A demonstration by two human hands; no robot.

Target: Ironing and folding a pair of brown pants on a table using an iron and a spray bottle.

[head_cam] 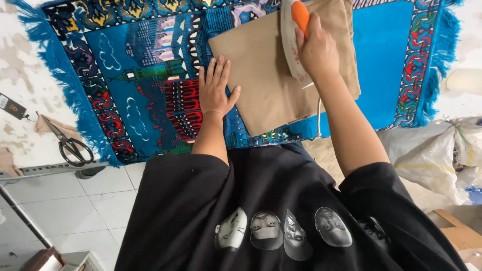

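The cloth (271, 75) is laid on the blue rug (381, 60), its near edge close to the rug's near border. Open rug is left to the right of the cloth and to the left of it. The cloth is tan, folded flat and smooth. The left hand (216, 88) is pressed flat on its left edge, fingers straight and lightly spread. The iron (293, 45) is stood on the cloth, its orange handle wrapped by the right hand (315, 50). Scissors (70, 143) are seen well apart, left of the rug.
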